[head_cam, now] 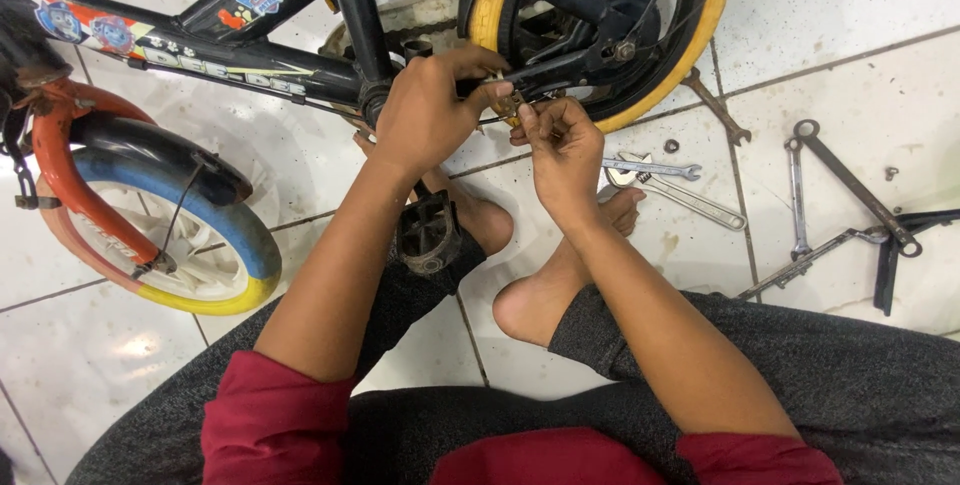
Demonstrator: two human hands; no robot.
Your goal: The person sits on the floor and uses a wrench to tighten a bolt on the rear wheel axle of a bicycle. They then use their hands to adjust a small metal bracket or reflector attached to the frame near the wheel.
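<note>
A small black children's bicycle [250, 60] lies across white floor tiles in front of me, its yellow rear tyre [715, 15] at the top right. My left hand [425, 110] grips the lower rear frame tube near the crank. My right hand [562, 145] pinches a small metal part [507, 105] beside that tube, fingertips touching those of the left hand. A black pedal [430, 235] hangs just below my left forearm. My bare feet rest on the tiles under the hands.
The front wheel [215, 265], with its blue and yellow tyre and a red fender, sits at the left. Several wrenches lie on the tiles to the right: an adjustable wrench [670, 190], a ring spanner [850, 180], a thin spanner [797, 200]. A small nut [671, 145] lies near them.
</note>
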